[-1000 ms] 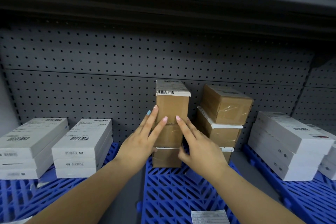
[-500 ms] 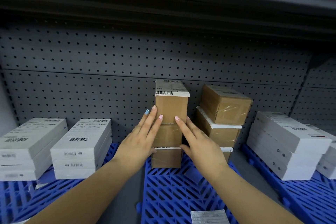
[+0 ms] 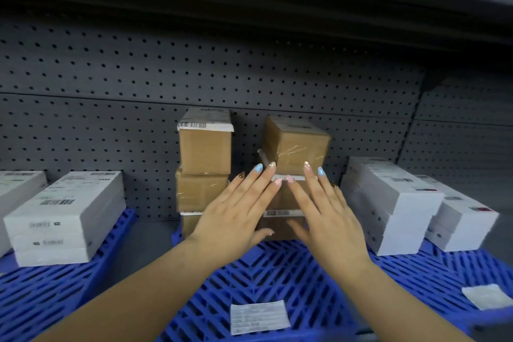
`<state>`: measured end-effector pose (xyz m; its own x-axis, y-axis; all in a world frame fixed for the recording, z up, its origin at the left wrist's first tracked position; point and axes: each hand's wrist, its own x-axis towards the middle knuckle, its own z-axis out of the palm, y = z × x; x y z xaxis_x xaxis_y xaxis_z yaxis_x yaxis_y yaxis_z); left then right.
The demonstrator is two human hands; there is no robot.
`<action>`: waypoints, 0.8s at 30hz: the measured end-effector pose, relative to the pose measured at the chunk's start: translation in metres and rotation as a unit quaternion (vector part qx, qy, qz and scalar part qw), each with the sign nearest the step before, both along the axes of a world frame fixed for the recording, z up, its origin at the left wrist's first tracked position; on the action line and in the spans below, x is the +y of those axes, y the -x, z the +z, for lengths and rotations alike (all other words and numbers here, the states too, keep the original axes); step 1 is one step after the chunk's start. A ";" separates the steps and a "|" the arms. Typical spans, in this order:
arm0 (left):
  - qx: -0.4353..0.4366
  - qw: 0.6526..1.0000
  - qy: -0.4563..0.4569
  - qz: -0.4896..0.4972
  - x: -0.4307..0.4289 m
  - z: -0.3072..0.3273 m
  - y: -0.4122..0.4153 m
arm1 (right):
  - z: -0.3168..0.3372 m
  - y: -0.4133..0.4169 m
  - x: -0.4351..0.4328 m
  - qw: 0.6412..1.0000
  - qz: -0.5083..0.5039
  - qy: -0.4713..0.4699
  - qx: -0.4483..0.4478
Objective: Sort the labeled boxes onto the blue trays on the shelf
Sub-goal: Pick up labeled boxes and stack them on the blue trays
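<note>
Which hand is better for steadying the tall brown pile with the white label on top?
Probably left. The left hand sits beside that brown pile; the right hand is farther off, in front of the other brown stack.

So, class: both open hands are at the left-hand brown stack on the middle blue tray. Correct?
No. The head view shows the open left hand and right hand at the right-hand brown stack on the middle blue tray.
</note>
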<state>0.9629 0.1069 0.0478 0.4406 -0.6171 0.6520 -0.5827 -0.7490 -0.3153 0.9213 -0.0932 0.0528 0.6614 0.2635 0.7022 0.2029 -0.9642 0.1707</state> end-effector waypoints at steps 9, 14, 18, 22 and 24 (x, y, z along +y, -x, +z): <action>0.043 0.989 -0.018 0.140 -0.042 0.012 -0.019 | 0.010 -0.040 -0.059 0.999 0.014 -0.008 0.052; 0.058 0.982 0.010 0.178 -0.041 0.004 -0.014 | 0.000 -0.055 -0.053 0.993 0.071 -0.027 0.086; 0.058 0.981 -0.002 0.187 -0.041 0.004 -0.016 | -0.005 -0.061 -0.052 0.992 0.089 -0.043 0.085; 0.058 0.982 0.000 0.181 -0.045 0.005 -0.016 | -0.003 -0.061 -0.055 0.992 0.072 -0.045 0.088; 0.056 0.983 0.002 0.175 -0.046 0.006 -0.013 | 0.001 -0.057 -0.055 0.993 0.065 -0.041 0.085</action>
